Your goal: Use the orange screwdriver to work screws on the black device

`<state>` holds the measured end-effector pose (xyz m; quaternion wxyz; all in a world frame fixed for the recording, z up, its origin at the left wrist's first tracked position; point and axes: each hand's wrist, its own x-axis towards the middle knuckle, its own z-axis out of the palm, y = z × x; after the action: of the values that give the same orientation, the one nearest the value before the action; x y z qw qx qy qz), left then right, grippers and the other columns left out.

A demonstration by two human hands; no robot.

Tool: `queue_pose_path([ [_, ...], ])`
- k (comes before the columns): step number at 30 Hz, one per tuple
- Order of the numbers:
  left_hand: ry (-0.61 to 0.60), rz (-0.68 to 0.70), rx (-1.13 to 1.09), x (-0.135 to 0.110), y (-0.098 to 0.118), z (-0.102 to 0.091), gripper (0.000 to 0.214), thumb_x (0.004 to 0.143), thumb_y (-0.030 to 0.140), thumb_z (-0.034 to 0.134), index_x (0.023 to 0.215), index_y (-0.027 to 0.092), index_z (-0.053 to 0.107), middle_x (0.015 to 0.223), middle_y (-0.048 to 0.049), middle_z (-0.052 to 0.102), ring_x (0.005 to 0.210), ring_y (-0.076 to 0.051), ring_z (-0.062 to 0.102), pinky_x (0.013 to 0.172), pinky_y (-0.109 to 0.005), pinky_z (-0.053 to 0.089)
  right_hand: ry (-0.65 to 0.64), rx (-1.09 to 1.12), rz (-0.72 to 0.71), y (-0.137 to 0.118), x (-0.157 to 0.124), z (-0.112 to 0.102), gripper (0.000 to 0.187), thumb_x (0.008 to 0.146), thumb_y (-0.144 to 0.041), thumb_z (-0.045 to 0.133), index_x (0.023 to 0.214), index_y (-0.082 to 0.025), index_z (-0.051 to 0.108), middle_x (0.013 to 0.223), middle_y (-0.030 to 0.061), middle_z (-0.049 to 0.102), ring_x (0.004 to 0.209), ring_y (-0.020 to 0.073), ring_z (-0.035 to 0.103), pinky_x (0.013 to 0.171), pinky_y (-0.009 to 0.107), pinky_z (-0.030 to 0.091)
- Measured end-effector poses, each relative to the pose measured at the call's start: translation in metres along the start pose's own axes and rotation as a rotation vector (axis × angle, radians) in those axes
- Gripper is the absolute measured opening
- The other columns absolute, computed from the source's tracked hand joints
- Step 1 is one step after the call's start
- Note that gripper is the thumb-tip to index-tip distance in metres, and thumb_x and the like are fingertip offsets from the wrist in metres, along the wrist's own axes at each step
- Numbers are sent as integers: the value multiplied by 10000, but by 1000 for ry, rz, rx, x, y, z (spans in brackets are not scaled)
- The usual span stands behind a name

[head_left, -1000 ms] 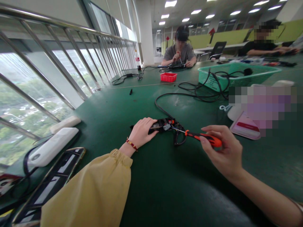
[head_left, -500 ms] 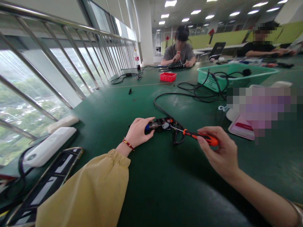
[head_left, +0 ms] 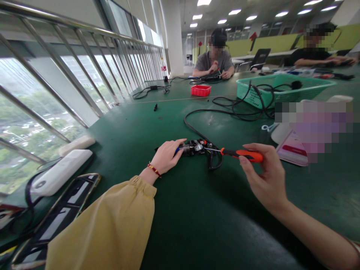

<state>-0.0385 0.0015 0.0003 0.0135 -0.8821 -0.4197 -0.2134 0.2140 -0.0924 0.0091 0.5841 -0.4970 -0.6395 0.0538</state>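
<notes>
My left hand [head_left: 168, 155] is closed around the left end of a dark electrical device with its inner parts exposed [head_left: 194, 147], which lies on the green table [head_left: 180, 221]. Blue shows beside the fingers, and a grey part and orange bits sit on its right side. My right hand [head_left: 267, 176] grips an orange and black screwdriver [head_left: 244, 154] by its handle. The shaft points left, with its tip at the device's right part; whether it sits in a screw is too small to tell. A black cable [head_left: 194, 125] runs from the device.
Beyond the device stand a small red tray [head_left: 200, 91] and a green basket [head_left: 284, 93] with black cable. A phone [head_left: 59, 221] and a white power bank-like block [head_left: 63, 172] lie at left by the railing [head_left: 84, 32]. A co-worker [head_left: 215, 56] sits across the table.
The screwdriver handle has swung slightly up and lies closer to level, with my right hand shifted a little right. My left hand keeps its hold on the device. The view has shifted slightly.
</notes>
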Motion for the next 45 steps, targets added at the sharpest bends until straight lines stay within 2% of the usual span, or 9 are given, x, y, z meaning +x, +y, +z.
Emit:
queue_pose_path([
  [5, 26, -25, -25, 1, 1, 0, 345, 889, 225, 301, 1207, 161, 420, 1040, -49, 617, 923, -173, 563, 834, -331, 418, -75, 5, 43, -1, 0, -1, 152, 790, -227, 563, 937, -205, 531, 741, -3, 552, 604, 117, 541, 542, 258, 445],
  [8, 61, -44, 51, 1, 2, -2, 326, 869, 236, 344, 1162, 157, 463, 1008, -47, 630, 903, -179, 564, 842, -342, 399, -9, -11, -11, 1, 1, 0, 225, 759, -200, 589, 974, -207, 523, 822, 16, 553, 701, 140, 563, 618, 283, 468],
  [14, 167, -248, 268, 1, 1, -3, 270, 880, 276, 324, 856, 183, 575, 831, -42, 631, 766, -197, 552, 688, -347, 387, 1, -41, -32, 0, 1, 1, 219, 745, -198, 595, 953, -212, 530, 820, 17, 557, 723, 151, 573, 612, 282, 471],
  [17, 72, -151, 266, 1, 0, -2, 267, 857, 371, 379, 831, 184, 567, 799, -39, 603, 749, -193, 538, 648, -326, 387, -57, -61, 2, -1, 1, 0, 114, 770, -219, 574, 880, -212, 547, 743, 0, 568, 639, 130, 563, 549, 254, 448],
  [22, 5, -30, 265, 0, -3, -2, 333, 777, 476, 492, 911, 176, 544, 833, -40, 582, 756, -193, 532, 647, -317, 387, 50, -21, -25, 0, 2, 1, 265, 733, -189, 610, 984, -212, 525, 884, 33, 551, 762, 157, 561, 663, 298, 471],
  [28, 59, 3, 257, 0, -1, -6, 327, 807, 479, 480, 940, 185, 538, 876, -47, 581, 784, -194, 542, 661, -317, 371, -13, -35, 47, -1, 1, 0, 158, 760, -241, 588, 908, -220, 538, 785, 13, 549, 695, 150, 571, 536, 258, 447],
  [33, 89, 10, 269, 0, 1, -9, 284, 805, 438, 507, 943, 192, 543, 903, -45, 582, 798, -193, 548, 672, -317, 372, 50, 8, -14, 0, 1, 0, 301, 722, -191, 616, 1003, -218, 513, 874, 26, 542, 749, 156, 573, 659, 300, 480],
  [38, 95, 1, 278, 0, 1, -9, 285, 798, 439, 515, 936, 192, 547, 901, -41, 584, 785, -189, 549, 667, -319, 378, -48, -47, 44, -1, 0, 0, 138, 755, -249, 587, 883, -222, 546, 750, 7, 552, 694, 157, 580, 544, 265, 453],
  [45, 94, 0, 278, 0, 1, -8, 278, 799, 436, 508, 931, 195, 551, 893, -43, 583, 780, -187, 550, 664, -312, 385, 22, -4, -21, 0, 1, 0, 253, 724, -201, 607, 964, -225, 528, 849, 24, 553, 736, 162, 577, 620, 295, 484],
])
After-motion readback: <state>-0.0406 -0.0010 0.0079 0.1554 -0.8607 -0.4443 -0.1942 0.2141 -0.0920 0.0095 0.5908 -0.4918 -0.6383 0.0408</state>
